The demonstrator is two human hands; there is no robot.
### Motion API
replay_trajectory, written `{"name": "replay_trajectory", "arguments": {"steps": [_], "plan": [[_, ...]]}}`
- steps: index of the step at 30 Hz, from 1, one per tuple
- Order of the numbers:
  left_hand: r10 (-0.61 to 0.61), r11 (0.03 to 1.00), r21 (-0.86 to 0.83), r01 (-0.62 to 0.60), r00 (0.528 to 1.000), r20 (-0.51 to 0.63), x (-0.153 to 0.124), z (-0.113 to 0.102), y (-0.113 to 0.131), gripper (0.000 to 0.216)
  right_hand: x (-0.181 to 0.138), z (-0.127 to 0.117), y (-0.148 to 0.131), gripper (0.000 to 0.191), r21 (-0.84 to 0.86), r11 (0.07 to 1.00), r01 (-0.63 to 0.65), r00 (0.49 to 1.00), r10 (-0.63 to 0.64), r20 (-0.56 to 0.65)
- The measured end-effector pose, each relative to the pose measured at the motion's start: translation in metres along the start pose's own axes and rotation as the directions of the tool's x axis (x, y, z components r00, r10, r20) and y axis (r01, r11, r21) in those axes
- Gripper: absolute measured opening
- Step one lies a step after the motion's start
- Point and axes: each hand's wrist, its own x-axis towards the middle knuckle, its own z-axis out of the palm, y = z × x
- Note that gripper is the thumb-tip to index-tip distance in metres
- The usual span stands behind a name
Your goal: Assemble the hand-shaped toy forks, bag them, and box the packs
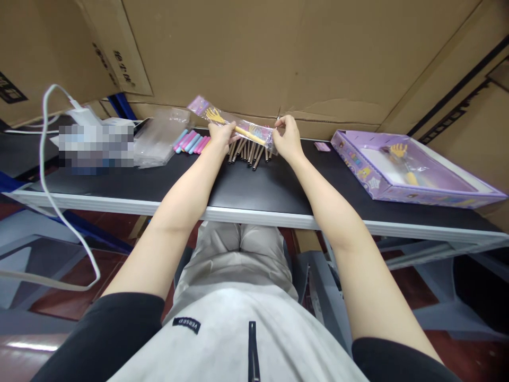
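Held up over the table is a clear plastic packet with a purple header at its left end and a yellow back scratcher [250,135] inside, its hand-shaped head toward the left. My left hand [222,137] is closed around the packet near its middle. At the packet's right end, my right hand [288,139] pinches the clear plastic between thumb and fingers. Below and behind the packet lies a pile of brown metallic rods [257,159]. Pale blue and other coloured shapes show behind the plastic, partly hidden.
Pink and blue handles [193,142] lie left of the rods, beside a stack of clear plastic bags [159,139]. A small purple card [322,146] lies to the right. An open purple box [377,188] holds another packaged scratcher [398,150]. A white cable [42,143] hangs at left; cardboard stands behind.
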Motion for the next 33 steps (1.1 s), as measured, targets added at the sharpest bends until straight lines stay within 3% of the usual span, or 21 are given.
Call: {"name": "replay_trajectory", "arguments": {"steps": [7,12,16,24,27,30,33], "plan": [[0.031,0.998,0.053,-0.034,0.998,0.05,-0.013,0.004,-0.005,0.057,-0.003,-0.005,-0.013,0.04,0.002,0.999,0.049,0.998,-0.049,0.047],[0.043,0.996,0.071,-0.052,0.991,0.124,-0.023,0.006,-0.007,0.064,-0.015,-0.008,-0.023,0.056,-0.071,0.981,0.182,0.968,-0.166,0.186],[0.035,0.997,0.064,-0.049,0.981,0.193,-0.03,0.006,-0.006,0.063,-0.019,-0.005,-0.025,0.065,-0.151,0.968,0.202,0.946,-0.153,0.285],[-0.037,0.997,0.069,0.018,0.959,0.28,-0.039,0.008,-0.002,0.048,-0.01,-0.013,-0.025,0.039,-0.05,0.99,0.132,0.96,-0.115,0.254],[-0.07,0.995,0.087,0.049,0.962,0.264,-0.039,0.01,0.001,0.058,0.0,-0.032,-0.021,0.03,0.055,0.994,0.093,0.979,-0.102,0.176],[-0.09,0.989,0.131,0.061,0.971,0.222,-0.038,0.01,0.0,0.066,0.008,-0.072,-0.017,0.028,0.117,0.993,0.025,0.996,-0.035,0.082],[-0.071,0.981,0.191,0.033,0.978,0.197,-0.035,0.01,-0.003,0.069,0.004,-0.136,-0.015,0.038,-0.085,0.988,-0.13,0.982,0.14,0.124]]}}
